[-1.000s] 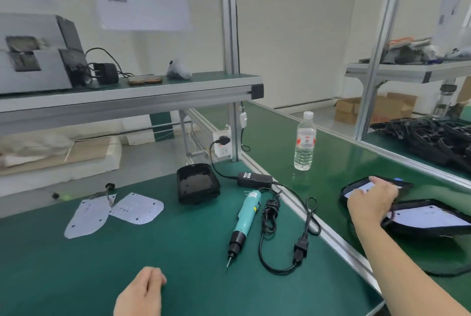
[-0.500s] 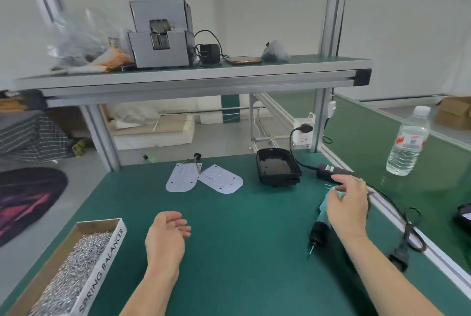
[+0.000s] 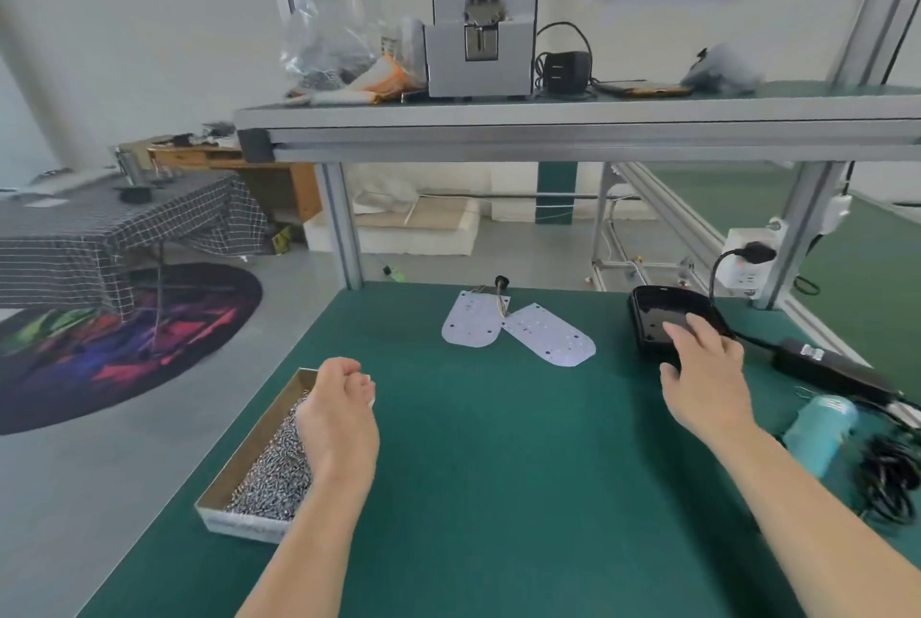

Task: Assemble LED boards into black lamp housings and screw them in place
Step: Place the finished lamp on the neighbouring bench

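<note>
Two white LED boards [image 3: 518,331] joined by thin wires lie flat on the green table [image 3: 498,468] near its far edge. A black lamp housing [image 3: 663,313] sits to their right, hollow side up. My right hand [image 3: 707,378] reaches over the housing's near edge with fingers spread; the fingertips lie on or just above it. My left hand [image 3: 339,413] hovers with loosely curled fingers and holds nothing, beside a cardboard box of screws [image 3: 269,463] at the table's left edge. A teal electric screwdriver [image 3: 817,433] lies at the right.
A black power adapter [image 3: 827,368] and coiled cable [image 3: 892,483] lie at the right by the screwdriver. A wall socket [image 3: 747,259] hangs on the frame post. An upper shelf [image 3: 573,119] holds a grey machine, bags and a charger. Floor and a rug lie to the left.
The view swung left. My right hand left the screwdriver and moved forward to the black housing. My left hand rose beside the screw box, fingers curling.
</note>
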`<state>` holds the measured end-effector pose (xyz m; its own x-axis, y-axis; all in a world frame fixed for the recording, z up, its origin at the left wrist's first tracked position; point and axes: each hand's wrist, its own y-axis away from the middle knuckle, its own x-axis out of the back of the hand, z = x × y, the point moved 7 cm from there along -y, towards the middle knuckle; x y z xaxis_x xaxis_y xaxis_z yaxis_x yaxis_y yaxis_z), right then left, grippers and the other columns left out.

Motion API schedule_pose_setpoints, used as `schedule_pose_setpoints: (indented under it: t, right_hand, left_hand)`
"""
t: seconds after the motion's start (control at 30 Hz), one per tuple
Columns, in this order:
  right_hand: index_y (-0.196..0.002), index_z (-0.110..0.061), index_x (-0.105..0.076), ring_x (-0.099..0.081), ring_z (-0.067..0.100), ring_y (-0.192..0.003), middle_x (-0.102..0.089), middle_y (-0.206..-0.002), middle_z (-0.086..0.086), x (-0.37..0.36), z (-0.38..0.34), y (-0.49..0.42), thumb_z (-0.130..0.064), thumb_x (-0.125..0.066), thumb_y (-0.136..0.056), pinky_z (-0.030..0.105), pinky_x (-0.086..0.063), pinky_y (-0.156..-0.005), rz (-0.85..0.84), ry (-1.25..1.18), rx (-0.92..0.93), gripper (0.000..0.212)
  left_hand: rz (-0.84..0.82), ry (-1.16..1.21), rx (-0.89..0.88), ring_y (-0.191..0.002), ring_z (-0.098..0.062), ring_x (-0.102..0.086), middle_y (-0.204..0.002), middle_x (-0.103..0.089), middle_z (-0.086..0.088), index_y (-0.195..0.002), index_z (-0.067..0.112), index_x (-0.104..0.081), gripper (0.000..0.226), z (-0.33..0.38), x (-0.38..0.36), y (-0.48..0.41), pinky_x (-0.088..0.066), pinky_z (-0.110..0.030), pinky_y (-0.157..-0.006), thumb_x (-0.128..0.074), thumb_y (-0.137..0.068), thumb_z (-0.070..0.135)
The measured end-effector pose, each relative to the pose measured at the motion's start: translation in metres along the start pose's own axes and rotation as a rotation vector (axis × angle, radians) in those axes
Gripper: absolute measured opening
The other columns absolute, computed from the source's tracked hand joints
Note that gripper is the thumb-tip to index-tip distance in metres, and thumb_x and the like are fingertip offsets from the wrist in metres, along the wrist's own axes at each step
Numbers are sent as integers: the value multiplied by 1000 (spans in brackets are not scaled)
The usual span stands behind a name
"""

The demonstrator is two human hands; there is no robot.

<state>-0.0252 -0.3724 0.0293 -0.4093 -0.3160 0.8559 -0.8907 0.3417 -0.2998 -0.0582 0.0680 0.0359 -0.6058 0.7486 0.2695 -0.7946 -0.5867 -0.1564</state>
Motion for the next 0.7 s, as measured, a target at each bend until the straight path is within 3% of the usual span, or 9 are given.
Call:
schedule_pose_setpoints:
  t: [0.07, 0.17, 0.2, 0.27, 0.33, 0.4, 0.47, 0.57, 0.7]
  right_hand:
    - [-152, -17, -39, -19, 33, -141, -26, -164, 2, -9, 0, -9, -15, -51, -100, 47, -40, -108, -36, 40, -14, 54]
    - [-151, -12, -41, -23, 34, -141, -39, -157, 8, -20, 0, -17, -15, -47, -102, 45, -38, -109, -76, 87, -42, 49]
    - [-149, -10, -43, -25, 34, -140, -44, -153, 9, -22, 1, -19, -15, -46, -102, 45, -39, -108, -77, 97, -51, 47]
    - [-144, -10, -48, -28, 33, -138, -51, -146, 10, -23, 1, -21, -14, -45, -103, 45, -42, -103, -59, 85, -74, 42]
    - [-140, -8, -54, -31, 34, -135, -54, -141, 12, -23, 1, -23, -12, -46, -102, 45, -42, -102, -24, 59, -85, 38]
    - [-136, -6, -57, -35, 35, -132, -57, -137, 14, -23, 1, -23, -9, -48, -101, 43, -39, -103, 11, 41, -76, 36]
    - [-133, -5, -60, -37, 35, -129, -60, -134, 15, -25, 1, -23, -8, -49, -100, 41, -38, -103, 38, 31, -72, 34]
    - [-130, -6, -62, -40, 35, -126, -61, -131, 14, -26, 2, -24, -8, -51, -99, 39, -37, -102, 55, 35, -82, 33]
    - [-128, -11, -63, -40, 30, -125, -60, -130, 8, -24, 3, -27, -10, -51, -97, 37, -42, -94, 38, 18, -126, 33]
  left_hand:
    - [55, -109, -29, -92, -23, -67, -98, -70, -4, -99, 20, -65, 25, -7, 10, -7, -50, -31, -77, -45, -100, 4]
    - [78, -237, -28, -98, -27, -61, -107, -69, -5, -94, 25, -68, 43, -19, 15, -14, -49, -36, -83, -39, -93, -7]
    - [66, -327, -14, -108, -30, -57, -113, -67, -6, -101, 27, -70, 46, -21, 15, -16, -47, -41, -92, -40, -92, -7]
    - [45, -567, -17, -139, -36, -36, -132, -62, -8, -119, 22, -68, 39, -23, 10, -22, -27, -49, -115, -46, -95, 1]
    - [75, -617, -116, -150, -34, -19, -145, -55, -9, -122, 14, -67, 33, -12, 1, -20, -15, -52, -120, -54, -94, 3]
    - [50, -513, -310, -150, -31, -25, -145, -54, -12, -120, 7, -68, 32, 9, -21, -9, -19, -51, -120, -59, -91, -2]
    - [-151, -481, -445, -152, -25, -22, -153, -46, -6, -132, 11, -62, 36, 27, -68, 4, -17, -45, -123, -57, -96, 7]
    - [-535, -690, -578, -155, -19, -1, -167, -14, 5, -156, 25, -28, 53, 37, -161, 27, -5, -41, -125, -37, -105, 38]
    - [-862, -912, -661, -155, -20, 8, -169, 5, 2, -160, 29, -4, 68, 35, -252, 58, 2, -47, -125, -26, -102, 58]
